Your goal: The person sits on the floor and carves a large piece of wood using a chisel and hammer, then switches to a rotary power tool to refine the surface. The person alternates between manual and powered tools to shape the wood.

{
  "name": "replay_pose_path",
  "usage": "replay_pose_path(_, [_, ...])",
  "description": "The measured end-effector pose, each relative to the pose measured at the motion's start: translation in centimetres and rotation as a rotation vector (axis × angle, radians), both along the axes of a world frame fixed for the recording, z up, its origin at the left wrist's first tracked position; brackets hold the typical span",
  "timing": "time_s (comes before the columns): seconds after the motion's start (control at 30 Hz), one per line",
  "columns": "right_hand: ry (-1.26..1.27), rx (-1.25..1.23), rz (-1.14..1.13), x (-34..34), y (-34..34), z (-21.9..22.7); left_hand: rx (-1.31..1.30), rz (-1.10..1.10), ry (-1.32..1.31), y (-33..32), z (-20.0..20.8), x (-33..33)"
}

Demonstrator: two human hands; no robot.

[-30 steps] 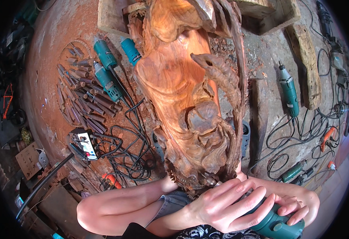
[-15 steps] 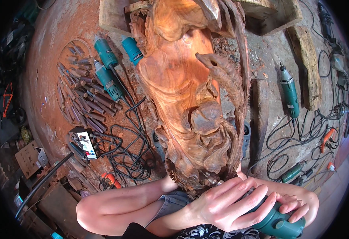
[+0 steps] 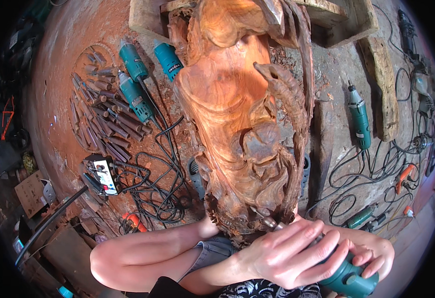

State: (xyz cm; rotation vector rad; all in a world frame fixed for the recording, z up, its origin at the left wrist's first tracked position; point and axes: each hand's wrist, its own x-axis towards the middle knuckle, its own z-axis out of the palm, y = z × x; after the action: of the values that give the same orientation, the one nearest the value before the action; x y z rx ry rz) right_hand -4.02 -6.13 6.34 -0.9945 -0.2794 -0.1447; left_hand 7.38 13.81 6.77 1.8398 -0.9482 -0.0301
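Note:
A large carved piece of reddish-brown wood (image 3: 217, 119) lies lengthwise before me, its near end between my bare legs. Close to my lap, a green die grinder (image 3: 354, 283) is held in both hands. My left hand (image 3: 289, 253) is closed over its front part, fingers laid across the body. Farther back, the curled fingers of my right hand (image 3: 369, 258) grip the body; the rest of that hand is mostly hidden. The slim metal bit (image 3: 263, 215) points up and left over the carving's near end. Whether it touches the wood, I cannot tell.
Left of the carving lie a pile of chisels (image 3: 105, 114), green power tools (image 3: 135, 97), tangled black cables (image 3: 158, 184) and a control box (image 3: 100, 174). On the right are another die grinder (image 3: 359, 116) and a wooden beam (image 3: 381, 94). A wooden frame (image 3: 351, 30) stands beyond.
The grinder's tip has shifted slightly up, and more of its bit shows over the wood. Both hands keep their hold. The whole scene has moved a little in view.

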Motion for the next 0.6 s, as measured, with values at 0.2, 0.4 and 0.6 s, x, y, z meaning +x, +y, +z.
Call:
replay_pose_path(0.2, [0.029,-0.035,-0.004,-1.5,1.0,-0.1,-0.105,0.068,-0.118,-1.1,1.4,-2.6])
replay_pose_path(0.4, [0.098,-0.107,0.003,-5.2,0.3,1.5,-0.052,-0.061,-0.234,1.2,2.4,-4.4])
replay_pose_path(0.6, [0.235,-0.204,0.049,-9.9,-0.3,2.9,0.065,-0.11,-0.224,6.0,2.7,-5.5])
